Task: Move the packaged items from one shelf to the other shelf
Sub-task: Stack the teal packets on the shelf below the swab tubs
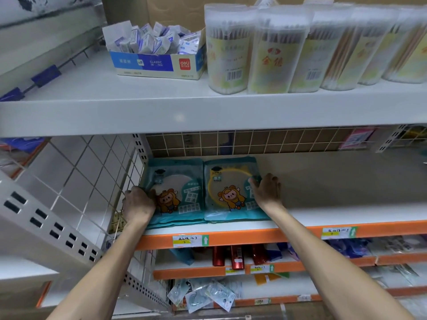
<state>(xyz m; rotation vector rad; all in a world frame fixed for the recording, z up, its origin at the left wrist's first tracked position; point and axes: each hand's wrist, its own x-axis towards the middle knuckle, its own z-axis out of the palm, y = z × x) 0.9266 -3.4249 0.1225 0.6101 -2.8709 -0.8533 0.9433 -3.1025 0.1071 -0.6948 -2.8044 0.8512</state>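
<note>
while two teal stacks of packs lay flat and side by side at the far left end of the middle shelf (323,218), each was held at its outer edge. the left hand (138,200) was curled over the left edge of the left stack (175,188), just beside the wire grid panel (92,176). the right hand (268,190) was clamped on the right edge of the right stack (228,188), thumb on top. the two stacks were touching along their inner edges.

several layers could be seen at the near edge of each stack, so a spill was judged the main risk. with glossy film pressed only from the sides, the lower packs could be left behind or slid out over the orange edge strip (288,234). the pair could also buckle upward at the seam if squeezed too hard. the left knuckles could be caught on the grid as the load was drawn near. if the upper shelf (115,107) was the goal, which could not be told, its front lip could be struck. the cotton swab tubs (231,49) there could also be toppled by a careless lift.
</note>
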